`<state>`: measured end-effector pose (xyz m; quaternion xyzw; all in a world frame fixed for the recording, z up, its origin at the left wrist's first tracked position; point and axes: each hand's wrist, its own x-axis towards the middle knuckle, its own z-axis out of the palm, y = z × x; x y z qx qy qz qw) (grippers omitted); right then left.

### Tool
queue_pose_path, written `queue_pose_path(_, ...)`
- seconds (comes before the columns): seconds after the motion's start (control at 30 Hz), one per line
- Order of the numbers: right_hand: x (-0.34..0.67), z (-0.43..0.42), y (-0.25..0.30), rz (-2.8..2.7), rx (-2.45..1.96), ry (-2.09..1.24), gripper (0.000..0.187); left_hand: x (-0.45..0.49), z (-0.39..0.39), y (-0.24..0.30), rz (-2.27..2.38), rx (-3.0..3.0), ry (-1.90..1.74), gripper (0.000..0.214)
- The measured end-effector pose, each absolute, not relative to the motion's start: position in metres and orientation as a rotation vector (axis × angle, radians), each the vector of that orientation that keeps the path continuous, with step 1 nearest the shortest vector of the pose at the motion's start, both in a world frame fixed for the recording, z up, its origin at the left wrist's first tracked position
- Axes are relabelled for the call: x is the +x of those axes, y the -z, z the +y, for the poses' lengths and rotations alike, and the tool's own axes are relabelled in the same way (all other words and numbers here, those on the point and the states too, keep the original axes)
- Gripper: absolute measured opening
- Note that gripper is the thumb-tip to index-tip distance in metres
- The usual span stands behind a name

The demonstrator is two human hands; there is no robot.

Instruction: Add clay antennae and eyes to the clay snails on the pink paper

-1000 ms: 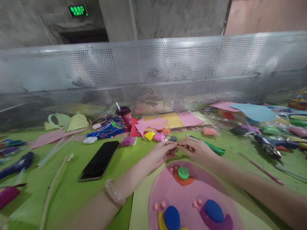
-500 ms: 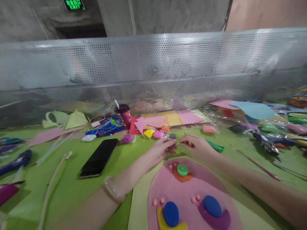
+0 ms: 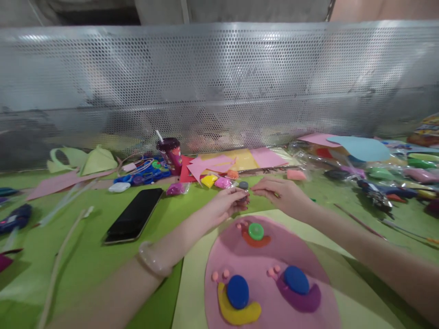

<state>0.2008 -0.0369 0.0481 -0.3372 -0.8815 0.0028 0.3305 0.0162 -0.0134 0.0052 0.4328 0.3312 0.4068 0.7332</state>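
My left hand (image 3: 228, 204), with a pale bracelet (image 3: 153, 260) on its wrist, has its fingers closed around a small grey-topped piece (image 3: 243, 185). What that piece is, I cannot make out. Close to it on the right, my right hand (image 3: 283, 194) has thumb and fingertips pinched together; anything between them is too small to tell. Below both hands lies a pink paper oval (image 3: 264, 256) on a pale yellow sheet (image 3: 192, 278). On the oval are three snail-like clay shapes: an orange one with a green disc (image 3: 255, 231), a yellow one (image 3: 240, 314) and a purple one (image 3: 302, 299), these two with blue discs.
Left of my hands lies a black phone (image 3: 135, 215). Behind them are wrapped clay lumps, a dark cup with a straw (image 3: 170, 155), blue scissors (image 3: 147, 175) and cut paper (image 3: 267, 157). More clay packets (image 3: 380, 173) lie right. A perforated metal panel (image 3: 219, 82) stands behind.
The view has tilted down slightly, so the table things sit higher in the picture. My right hand has shifted over the green piece beside it, now mostly hidden. Both hands stay close together.
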Motion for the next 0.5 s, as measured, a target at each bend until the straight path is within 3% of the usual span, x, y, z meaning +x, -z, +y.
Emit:
queue_pose_path(0.2, 0.194, -0.055, -0.071, -2.341, -0.908, -0.174, 0.010, 0.017, -0.018, -0.011, 0.758, 0.915, -0.901, 0.009)
queue_pose_path(0.33, 0.191, -0.064, -0.078, -2.449, -0.864, -0.352, 0.018, 0.016, -0.017, -0.011, 0.735, 0.914, -0.893, 0.007)
queue_pose_path(0.5, 0.184, -0.074, -0.086, -2.537, -0.883, -0.465, 0.013, 0.014, -0.012, -0.006, 0.685, 0.982, -0.844, 0.007)
